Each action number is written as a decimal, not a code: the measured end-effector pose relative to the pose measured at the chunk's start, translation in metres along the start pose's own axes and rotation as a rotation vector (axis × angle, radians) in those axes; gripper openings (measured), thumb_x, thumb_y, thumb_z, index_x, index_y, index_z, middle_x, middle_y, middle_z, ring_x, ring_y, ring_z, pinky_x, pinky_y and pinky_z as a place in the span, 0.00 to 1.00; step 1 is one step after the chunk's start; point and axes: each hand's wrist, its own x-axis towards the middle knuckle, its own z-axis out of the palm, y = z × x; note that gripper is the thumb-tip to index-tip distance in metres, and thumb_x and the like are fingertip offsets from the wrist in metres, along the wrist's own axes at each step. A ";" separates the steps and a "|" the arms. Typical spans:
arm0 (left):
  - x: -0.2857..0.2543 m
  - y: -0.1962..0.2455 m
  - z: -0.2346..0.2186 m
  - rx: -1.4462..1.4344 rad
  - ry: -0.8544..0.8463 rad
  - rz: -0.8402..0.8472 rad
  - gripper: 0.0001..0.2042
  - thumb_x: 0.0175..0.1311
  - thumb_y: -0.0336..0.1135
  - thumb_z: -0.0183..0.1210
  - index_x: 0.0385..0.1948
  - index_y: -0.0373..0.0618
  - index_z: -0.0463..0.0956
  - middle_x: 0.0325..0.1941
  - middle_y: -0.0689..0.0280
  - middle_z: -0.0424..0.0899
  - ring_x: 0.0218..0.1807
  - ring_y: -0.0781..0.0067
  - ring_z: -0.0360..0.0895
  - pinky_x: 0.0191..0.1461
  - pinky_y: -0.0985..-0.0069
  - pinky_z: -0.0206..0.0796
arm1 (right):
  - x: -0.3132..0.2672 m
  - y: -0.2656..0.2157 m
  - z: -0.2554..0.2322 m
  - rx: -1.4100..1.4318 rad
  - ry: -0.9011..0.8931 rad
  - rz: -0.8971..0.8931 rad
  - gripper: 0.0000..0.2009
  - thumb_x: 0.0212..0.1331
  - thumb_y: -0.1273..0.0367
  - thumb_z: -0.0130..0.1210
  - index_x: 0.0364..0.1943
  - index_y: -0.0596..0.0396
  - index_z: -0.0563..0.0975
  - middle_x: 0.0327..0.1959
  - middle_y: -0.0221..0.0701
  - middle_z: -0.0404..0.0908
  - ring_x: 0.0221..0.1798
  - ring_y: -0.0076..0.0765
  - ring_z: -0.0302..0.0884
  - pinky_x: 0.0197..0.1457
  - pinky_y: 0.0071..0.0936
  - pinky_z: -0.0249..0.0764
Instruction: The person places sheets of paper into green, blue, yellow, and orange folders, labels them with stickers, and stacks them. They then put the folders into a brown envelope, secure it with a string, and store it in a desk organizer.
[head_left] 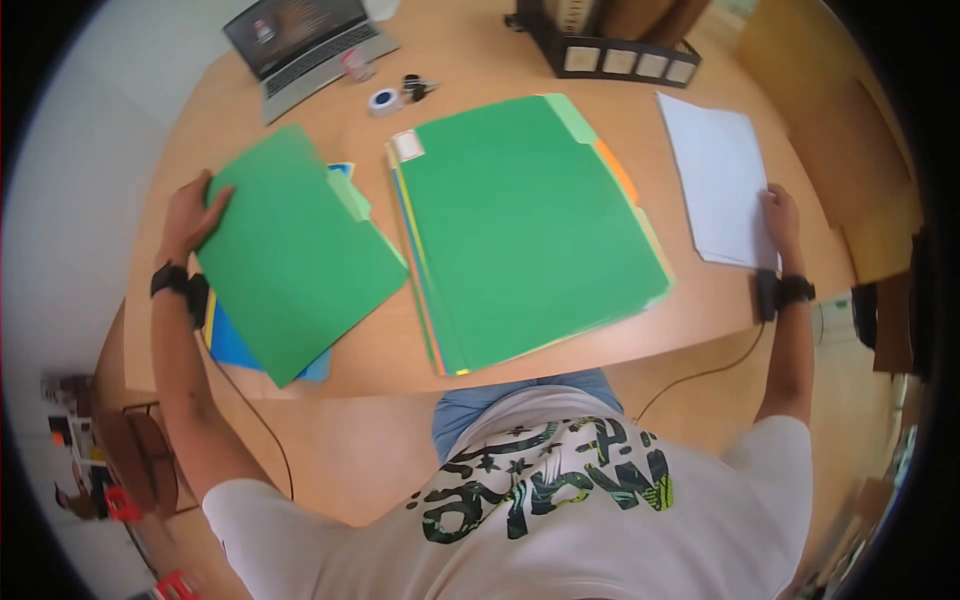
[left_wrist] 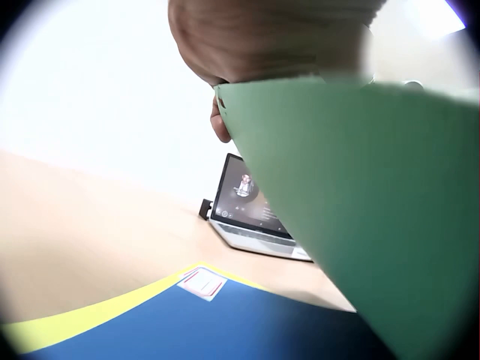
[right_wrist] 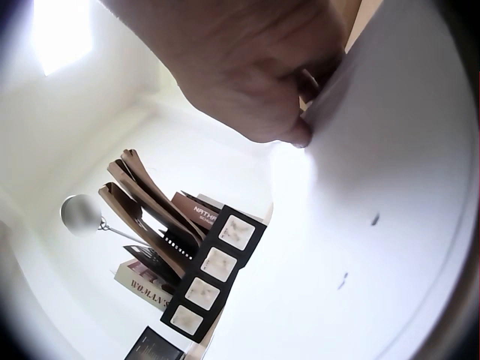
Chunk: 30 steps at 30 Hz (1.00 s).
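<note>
My left hand (head_left: 190,215) grips a green file folder (head_left: 300,255) by its left edge, thumb on top. In the left wrist view, this folder (left_wrist: 367,172) is raised at a slant above a blue folder (left_wrist: 247,322) with a yellow one under it. A wider green folder (head_left: 530,230) lies in the middle of the table, with white, orange, blue and yellow edges showing beneath it. At the right, my right hand (head_left: 783,215) pinches the outer edge of some white paper sheets (head_left: 712,180). Its fingertips are partly hidden behind the paper in the right wrist view.
A laptop (head_left: 310,45) stands open at the back left. Near it are a roll of tape (head_left: 383,101), black binder clips (head_left: 415,88) and a small clear container (head_left: 356,65). A black organizer (head_left: 625,60) with books and folders stands at the back right.
</note>
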 end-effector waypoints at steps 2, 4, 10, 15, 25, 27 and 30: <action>-0.007 -0.006 0.011 0.060 -0.012 0.085 0.20 0.59 0.49 0.56 0.32 0.37 0.68 0.27 0.48 0.75 0.33 0.45 0.72 0.38 0.58 0.63 | 0.000 -0.019 -0.010 -0.179 0.103 -0.100 0.16 0.58 0.62 0.54 0.45 0.57 0.77 0.35 0.45 0.81 0.39 0.49 0.79 0.44 0.40 0.73; -0.010 -0.003 0.016 0.134 -0.023 0.145 0.19 0.58 0.49 0.57 0.33 0.38 0.68 0.29 0.51 0.75 0.35 0.47 0.70 0.41 0.60 0.62 | -0.007 -0.050 -0.021 -0.218 0.269 -0.213 0.15 0.59 0.63 0.54 0.46 0.57 0.77 0.38 0.44 0.81 0.39 0.50 0.79 0.45 0.40 0.73; 0.001 0.008 0.019 0.213 -0.172 0.241 0.20 0.58 0.51 0.55 0.39 0.41 0.67 0.35 0.55 0.72 0.41 0.53 0.66 0.50 0.63 0.57 | -0.038 -0.165 -0.036 0.496 -0.376 -0.206 0.14 0.63 0.64 0.53 0.47 0.58 0.77 0.38 0.34 0.81 0.38 0.26 0.76 0.42 0.24 0.71; 0.008 0.028 0.018 0.326 -0.111 0.331 0.27 0.58 0.53 0.53 0.51 0.42 0.66 0.49 0.54 0.69 0.53 0.54 0.64 0.61 0.64 0.53 | -0.063 -0.221 -0.024 0.518 -0.447 -0.305 0.14 0.63 0.64 0.53 0.46 0.59 0.77 0.36 0.31 0.80 0.38 0.25 0.75 0.43 0.24 0.70; -0.035 0.194 0.032 -0.116 -0.389 0.154 0.41 0.52 0.49 0.56 0.68 0.49 0.46 0.70 0.50 0.49 0.72 0.46 0.45 0.69 0.44 0.39 | -0.073 -0.261 -0.009 0.768 -0.703 -0.208 0.19 0.65 0.59 0.50 0.48 0.63 0.74 0.38 0.33 0.78 0.43 0.24 0.72 0.48 0.21 0.68; -0.041 0.202 0.021 -0.082 -0.513 0.198 0.44 0.48 0.44 0.57 0.69 0.51 0.43 0.72 0.51 0.45 0.73 0.46 0.41 0.68 0.38 0.35 | -0.074 -0.262 -0.006 0.785 -0.722 -0.229 0.20 0.65 0.59 0.50 0.49 0.64 0.74 0.39 0.33 0.78 0.44 0.24 0.72 0.49 0.21 0.67; -0.041 0.193 0.004 -0.030 -0.664 0.229 0.44 0.47 0.42 0.58 0.69 0.52 0.45 0.72 0.52 0.45 0.73 0.47 0.41 0.68 0.38 0.36 | -0.080 -0.265 -0.012 0.780 -0.724 -0.266 0.20 0.65 0.58 0.49 0.48 0.65 0.73 0.37 0.30 0.77 0.40 0.22 0.70 0.45 0.20 0.67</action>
